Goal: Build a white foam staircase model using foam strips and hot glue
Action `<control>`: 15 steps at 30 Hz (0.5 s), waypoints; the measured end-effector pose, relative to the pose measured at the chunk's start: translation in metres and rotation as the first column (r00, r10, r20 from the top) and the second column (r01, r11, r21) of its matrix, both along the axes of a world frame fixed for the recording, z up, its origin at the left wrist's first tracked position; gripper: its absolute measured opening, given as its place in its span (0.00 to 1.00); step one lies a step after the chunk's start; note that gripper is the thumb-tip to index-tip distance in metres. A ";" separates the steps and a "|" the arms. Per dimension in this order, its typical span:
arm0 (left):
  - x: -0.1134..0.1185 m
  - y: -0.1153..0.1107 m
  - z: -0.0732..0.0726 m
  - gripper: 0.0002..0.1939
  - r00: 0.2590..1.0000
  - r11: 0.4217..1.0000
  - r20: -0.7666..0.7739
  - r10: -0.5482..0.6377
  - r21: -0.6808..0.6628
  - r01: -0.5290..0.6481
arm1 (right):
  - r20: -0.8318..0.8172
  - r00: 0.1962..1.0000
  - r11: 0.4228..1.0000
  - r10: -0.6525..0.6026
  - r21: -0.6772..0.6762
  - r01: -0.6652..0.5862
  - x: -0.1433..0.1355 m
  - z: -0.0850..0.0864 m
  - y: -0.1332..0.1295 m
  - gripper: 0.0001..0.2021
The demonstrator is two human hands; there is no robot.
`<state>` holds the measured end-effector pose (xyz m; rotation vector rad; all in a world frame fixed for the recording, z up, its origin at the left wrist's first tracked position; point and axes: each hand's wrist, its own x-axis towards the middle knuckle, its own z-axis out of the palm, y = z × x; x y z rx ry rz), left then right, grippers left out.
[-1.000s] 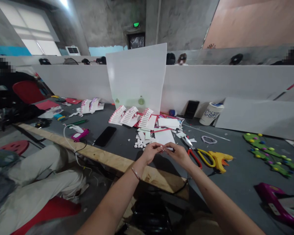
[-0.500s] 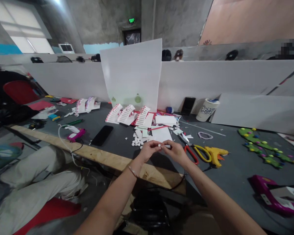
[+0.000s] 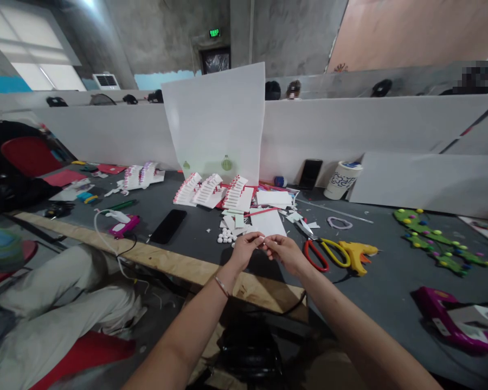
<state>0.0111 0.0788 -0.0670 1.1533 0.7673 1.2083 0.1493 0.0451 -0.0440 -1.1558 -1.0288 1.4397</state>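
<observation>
Both hands meet over the front of the dark tabletop (image 3: 203, 246). My left hand (image 3: 245, 252) is closed in a pinch, thumb against fingers. Opposite it, my right hand (image 3: 285, 253) pinches too, its fingers curled. A small white piece (image 3: 262, 240) shows between the fingertips; most of it is hidden, so its kind is unclear. Just left of my left hand lie several small white balls (image 3: 226, 236). Behind the hands are a white sheet (image 3: 269, 221) and scraps of paper (image 3: 239, 221). Scissors (image 3: 315, 254) with red and yellow handles lie right of my right hand.
Fan-shaped white card pieces with red tips (image 3: 210, 189) stand farther back. A black phone (image 3: 168, 226) lies to the left. On the right are a yellow glue gun (image 3: 358, 255), a paper cup (image 3: 342, 180), green felt shapes with pompoms (image 3: 435, 238) and a purple device (image 3: 451, 319). Another person's legs (image 3: 69, 303) are at left.
The fingertips have drawn closer together. The white strip seen in my right fingers is now mostly hidden, and the right fingers have curled. The view has shifted slightly.
</observation>
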 end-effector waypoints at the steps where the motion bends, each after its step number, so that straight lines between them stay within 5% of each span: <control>1: -0.001 0.000 0.000 0.10 1.000 1.000 -0.011 0.016 0.022 -0.016 | -0.001 1.000 1.000 0.011 -0.017 -0.011 0.000 0.000 -0.001 0.19; 9: -0.003 -0.001 -0.005 0.08 0.985 0.990 -0.169 -0.033 0.132 0.055 | 0.098 0.990 0.991 0.103 -0.098 -0.093 0.015 0.008 -0.001 0.17; 15: 0.002 -0.007 -0.011 0.11 0.852 0.922 -0.522 0.043 0.350 0.168 | 0.304 0.940 0.985 0.153 -0.129 -0.118 0.030 0.006 0.001 0.12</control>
